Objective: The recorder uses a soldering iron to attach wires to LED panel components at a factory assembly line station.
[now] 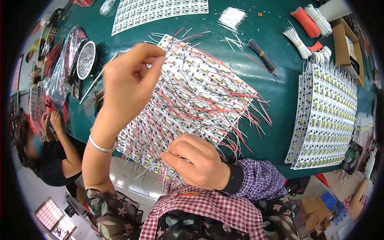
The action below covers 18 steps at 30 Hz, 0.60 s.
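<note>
Flat white circuit panel (200,72), shaggy with skinny red, white and black wires (188,96), lies on the glossy green table (276,132). Left hand (134,78) pinches some wires; right hand's (196,162) curled, can't tell around what.

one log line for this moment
left hand: at far corner of wired board | right hand: curled over near edge | wires: red, white, dark, crisscrossing | stacked boards: right on table

On the worktop (276,108), a board sheet (196,86) lies under loose wires (176,106), with a bowl (86,60) to its left, another sheet (160,15) behind, and stacked sheets (326,120) to its right (wire bundles (306,23) sit behind those).
</note>
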Each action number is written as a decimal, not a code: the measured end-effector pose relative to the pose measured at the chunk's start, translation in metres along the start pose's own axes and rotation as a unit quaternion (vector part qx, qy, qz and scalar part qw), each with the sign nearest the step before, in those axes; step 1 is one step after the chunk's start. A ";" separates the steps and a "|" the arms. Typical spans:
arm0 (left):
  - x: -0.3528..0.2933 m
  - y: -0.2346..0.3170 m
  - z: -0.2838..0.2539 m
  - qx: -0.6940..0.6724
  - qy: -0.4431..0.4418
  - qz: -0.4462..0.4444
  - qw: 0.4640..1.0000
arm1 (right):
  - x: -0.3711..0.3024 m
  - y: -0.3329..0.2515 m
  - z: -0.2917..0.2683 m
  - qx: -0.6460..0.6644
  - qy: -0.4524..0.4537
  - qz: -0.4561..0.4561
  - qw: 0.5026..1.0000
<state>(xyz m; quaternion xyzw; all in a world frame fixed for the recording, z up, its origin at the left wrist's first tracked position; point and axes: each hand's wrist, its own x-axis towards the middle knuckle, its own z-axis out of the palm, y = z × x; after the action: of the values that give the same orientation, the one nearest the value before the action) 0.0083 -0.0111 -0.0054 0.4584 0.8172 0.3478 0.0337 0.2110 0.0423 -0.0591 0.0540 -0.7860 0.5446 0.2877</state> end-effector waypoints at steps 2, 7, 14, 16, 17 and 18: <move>-0.001 0.005 0.008 0.064 -0.084 -0.033 0.994 | 0.001 0.000 0.000 -0.001 0.000 0.000 1.000; -0.024 -0.011 0.053 0.159 -0.182 0.160 0.957 | 0.001 0.001 0.001 0.003 0.006 0.000 1.000; -0.033 0.015 0.050 0.246 -0.211 0.277 0.905 | 0.001 -0.002 0.000 0.016 0.019 0.003 1.000; -0.030 0.018 0.038 0.188 -0.209 0.273 0.920 | 0.001 -0.002 -0.002 0.025 0.020 -0.007 0.999; -0.031 0.012 0.032 0.173 -0.182 0.254 0.934 | 0.001 -0.002 -0.004 0.030 0.021 -0.012 0.999; -0.030 0.003 0.025 0.156 -0.154 0.235 0.947 | 0.002 -0.003 -0.005 0.034 0.024 -0.018 0.999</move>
<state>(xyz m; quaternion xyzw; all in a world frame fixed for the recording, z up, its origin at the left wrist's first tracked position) 0.0370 -0.0195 -0.0307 0.6852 0.7149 0.1391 0.0049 0.2125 0.0464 -0.0543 0.0654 -0.7586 0.5670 0.3142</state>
